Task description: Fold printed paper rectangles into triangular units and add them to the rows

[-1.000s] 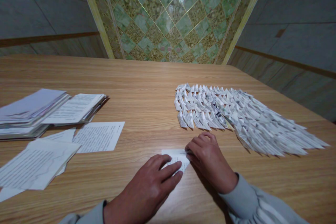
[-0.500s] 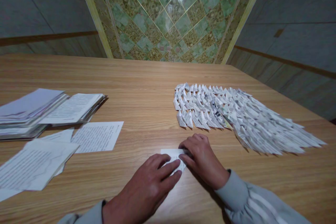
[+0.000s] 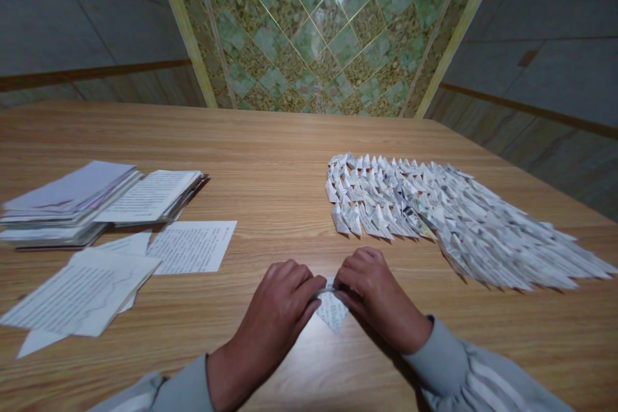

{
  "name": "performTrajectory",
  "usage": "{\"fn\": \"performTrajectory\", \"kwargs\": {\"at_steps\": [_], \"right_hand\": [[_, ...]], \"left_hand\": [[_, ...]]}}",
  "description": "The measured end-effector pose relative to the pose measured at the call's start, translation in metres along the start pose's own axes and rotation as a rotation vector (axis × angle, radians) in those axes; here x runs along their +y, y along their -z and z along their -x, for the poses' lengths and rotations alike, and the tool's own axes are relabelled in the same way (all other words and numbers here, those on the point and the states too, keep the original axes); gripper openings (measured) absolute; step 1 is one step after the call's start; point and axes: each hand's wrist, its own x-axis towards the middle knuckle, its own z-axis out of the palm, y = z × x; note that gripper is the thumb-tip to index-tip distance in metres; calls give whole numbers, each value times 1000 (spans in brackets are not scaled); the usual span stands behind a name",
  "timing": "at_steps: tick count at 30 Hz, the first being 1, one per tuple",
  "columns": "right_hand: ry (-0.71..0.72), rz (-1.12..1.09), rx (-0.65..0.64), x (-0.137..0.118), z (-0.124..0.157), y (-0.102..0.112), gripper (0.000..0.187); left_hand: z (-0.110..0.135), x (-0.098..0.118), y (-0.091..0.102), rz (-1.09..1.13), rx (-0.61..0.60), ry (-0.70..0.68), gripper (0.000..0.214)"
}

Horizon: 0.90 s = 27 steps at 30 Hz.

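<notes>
Between my hands is a small folded piece of printed paper (image 3: 333, 314), its lower part coming to a point toward me. My left hand (image 3: 286, 299) pinches its upper left edge with thumb and fingers. On the other side, my right hand (image 3: 369, 283) grips the upper right edge the same way. The paper's top edge looks bent up between the two pinches, and both of its upper corners are hidden under my fingers. Beyond my right hand stand rows of folded paper boats (image 3: 371, 219), printed like the piece I hold.
At the left lie a thick stack of papers (image 3: 72, 190) and a smaller stack of printed sheets (image 3: 149, 196) against it. Nearer are a single printed sheet (image 3: 196, 248) and several loose sheets (image 3: 82, 290). All rest on a wooden table (image 3: 241, 141) before a tiled wall (image 3: 309, 32).
My left hand has gone from lying over the paper with spread fingers to pinching its upper left edge. The paper's lower part now shows as a point. The view has shifted slightly.
</notes>
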Motion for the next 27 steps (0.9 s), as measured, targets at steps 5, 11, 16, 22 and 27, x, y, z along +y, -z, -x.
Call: {"fn": "performTrajectory", "kwargs": {"at_steps": [5, 11, 16, 22, 27], "right_hand": [[64, 92, -4, 1, 2, 8, 17], [83, 66, -46, 0, 6, 18, 21], [-16, -42, -43, -4, 11, 21, 5], [-203, -32, 109, -12, 5, -7, 44], [-240, 95, 64, -15, 3, -16, 54]], "left_hand": [[1, 0, 0, -70, 51, -112, 20], [3, 4, 2, -159, 33, -183, 19], [4, 5, 1, -195, 1, -200, 17], [4, 4, 1, -208, -38, -218, 20], [6, 6, 4, -209, -78, -197, 20]]}}
